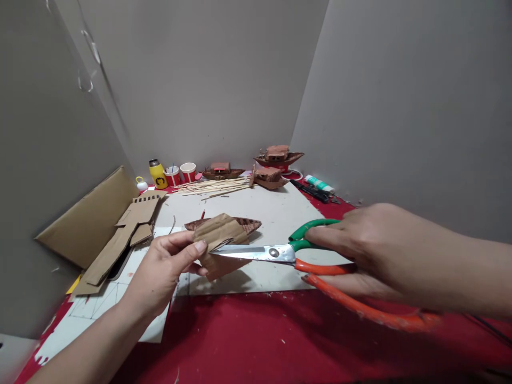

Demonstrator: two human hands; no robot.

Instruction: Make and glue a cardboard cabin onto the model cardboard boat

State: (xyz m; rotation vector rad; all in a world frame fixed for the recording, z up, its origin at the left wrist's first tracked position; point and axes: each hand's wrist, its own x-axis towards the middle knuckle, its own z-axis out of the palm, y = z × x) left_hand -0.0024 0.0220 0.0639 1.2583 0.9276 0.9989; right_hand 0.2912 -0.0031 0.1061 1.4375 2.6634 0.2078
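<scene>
My left hand pinches a small brown piece of cardboard by its left edge, thumb on top. In my right hand is a pair of scissors with one green and one orange handle, my fingers through the loops. Their blades point left and lie at the cardboard, with a slit at the tips; whether they are fully closed is hard to make out. Behind the cardboard, partly hidden by it, a brown model boat hull rests on the white sheet.
Cardboard pieces and a drawn paper lie at the left. Along the back stand a yellow bottle, paper cups, thin wooden sticks and finished model boats. Black tools and a teal-and-white tube lie back right.
</scene>
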